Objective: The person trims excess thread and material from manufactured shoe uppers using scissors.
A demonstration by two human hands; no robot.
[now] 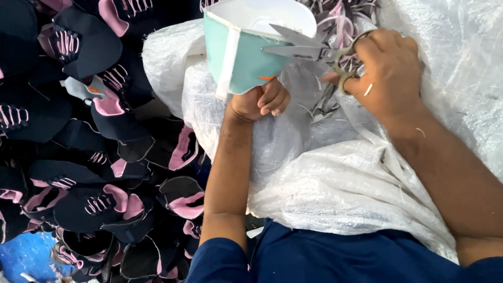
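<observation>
Teal shoe upper (246, 57) gripped from below by left hand (260, 99), scissors (309, 50) at its rim

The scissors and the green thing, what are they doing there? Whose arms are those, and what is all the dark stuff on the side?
The camera sits on a person's head and looks down, so those are their own arms. The left hand grips a turquoise and white shoe piece from below. The right hand holds scissors, blades open at the piece's edge. Under the hands lies a white plastic sack with cut trimmings on it. Beside it is a pile of dark navy and pink shoe pieces.
</observation>
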